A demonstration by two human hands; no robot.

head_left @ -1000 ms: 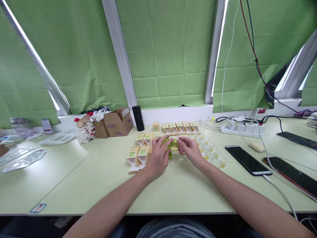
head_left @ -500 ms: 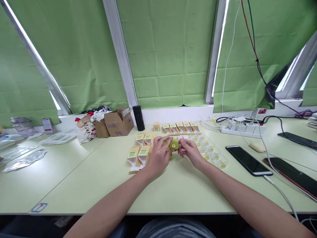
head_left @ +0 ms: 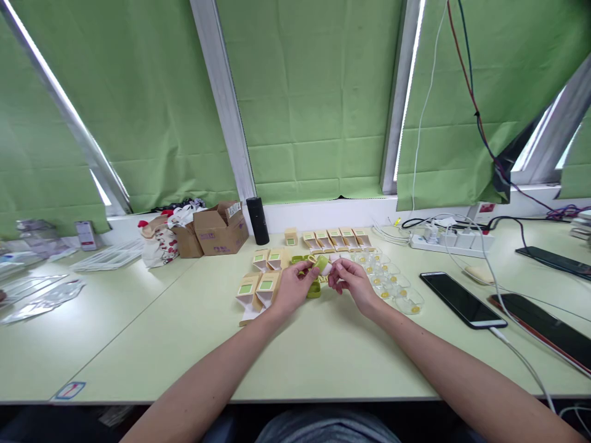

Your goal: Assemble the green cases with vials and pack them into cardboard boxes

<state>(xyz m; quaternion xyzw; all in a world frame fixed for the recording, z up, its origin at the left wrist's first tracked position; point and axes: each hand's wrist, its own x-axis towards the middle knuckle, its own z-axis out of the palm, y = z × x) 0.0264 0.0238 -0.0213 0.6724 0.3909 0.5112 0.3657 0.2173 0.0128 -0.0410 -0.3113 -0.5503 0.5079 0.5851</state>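
My left hand (head_left: 295,284) is closed on a small green case (head_left: 322,264), held tilted above the table with a pale side towards the right. My right hand (head_left: 353,284) has its fingers drawn together at that pale side, fingertips against it. Under my hands sits another small green case (head_left: 314,290), partly covered by my left hand. Left of my hands stand several open small cartons (head_left: 266,289) with green squares on them. To the right lie clear plastic trays (head_left: 409,301) with round yellow pieces in them.
A row of open small cartons (head_left: 337,241) and one small closed carton (head_left: 290,237) stand farther back. Behind them are a black bottle (head_left: 257,221) and a cardboard box (head_left: 221,231). On the right lie a phone (head_left: 462,299) with its cable and a power strip (head_left: 452,241).
The held green case has turned, so its logo face no longer shows and a pale side does. My left fingers have shifted lower, uncovering green cases on the table.
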